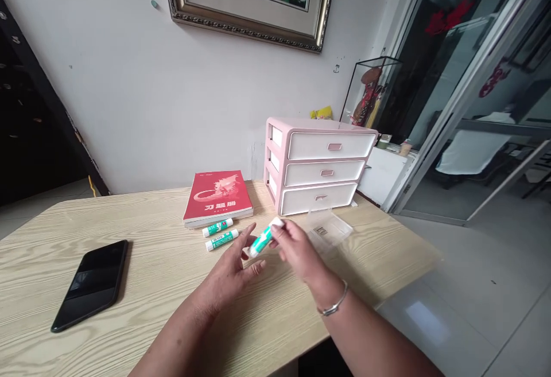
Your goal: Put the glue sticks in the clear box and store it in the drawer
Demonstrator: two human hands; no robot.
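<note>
Pinched at its white upper end, a green-and-white glue stick (262, 241) is in my right hand (296, 246), tilted above the table. My left hand (235, 268) is beside the tube's lower end, its thumb and fingers apart; whether it touches the tube I cannot tell. Two similar glue sticks lie on the table past my left fingers: the nearer glue stick (222, 240) and the farther glue stick (217, 227), which is close to a red book (219, 196). Right of my right hand lies a clear plastic box (338, 229), partly hidden by that hand.
A pink-and-white drawer unit (325, 171) stands at the back of the wooden table (159, 285), its drawers closed. On the left lies a black phone (92, 285). The table's right edge drops to a tiled floor (465, 296). A framed picture (253, 27) hangs on the wall.
</note>
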